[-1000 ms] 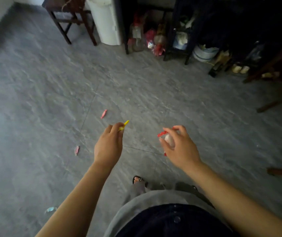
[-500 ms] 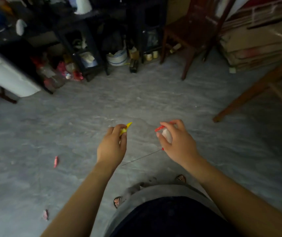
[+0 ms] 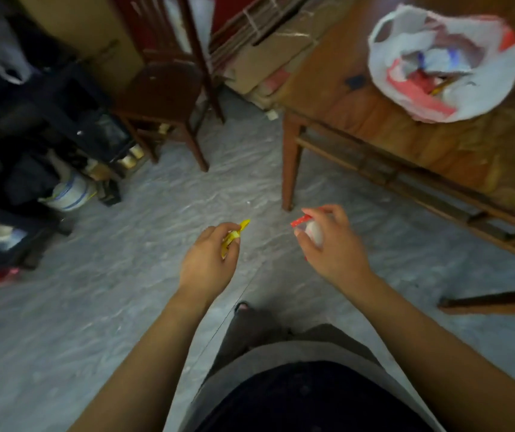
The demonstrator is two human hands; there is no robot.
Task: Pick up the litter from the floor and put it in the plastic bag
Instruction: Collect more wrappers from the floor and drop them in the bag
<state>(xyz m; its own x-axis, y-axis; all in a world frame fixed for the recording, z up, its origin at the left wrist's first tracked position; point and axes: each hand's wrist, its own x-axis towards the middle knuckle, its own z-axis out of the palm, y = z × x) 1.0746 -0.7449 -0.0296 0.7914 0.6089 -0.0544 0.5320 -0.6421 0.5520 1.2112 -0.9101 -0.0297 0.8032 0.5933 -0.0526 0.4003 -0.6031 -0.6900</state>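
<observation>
My left hand [image 3: 208,260] is closed on a yellow wrapper [image 3: 234,233] whose end sticks out past my fingers. A red wrapper [image 3: 300,220] and a crumpled white scrap [image 3: 314,232] are pinched in my right hand [image 3: 332,244]. Both hands hover over the grey floor [image 3: 94,291] in front of my body. The white and red plastic bag [image 3: 443,60] lies open on the wooden table [image 3: 374,120] at the upper right, with litter inside it. The bag is well beyond and to the right of my right hand.
A dark wooden chair [image 3: 162,88] stands at the back centre, left of the table's leg [image 3: 290,163]. Black shelves [image 3: 47,126] with clutter and a white bucket [image 3: 69,191] fill the left side. Flattened cardboard [image 3: 262,42] leans behind. A wooden bar [image 3: 493,302] lies at the right.
My view has swung to the right: the loose wrappers on the floor have left the frame and the table with the plastic bag has come in. Both hands keep their hold.
</observation>
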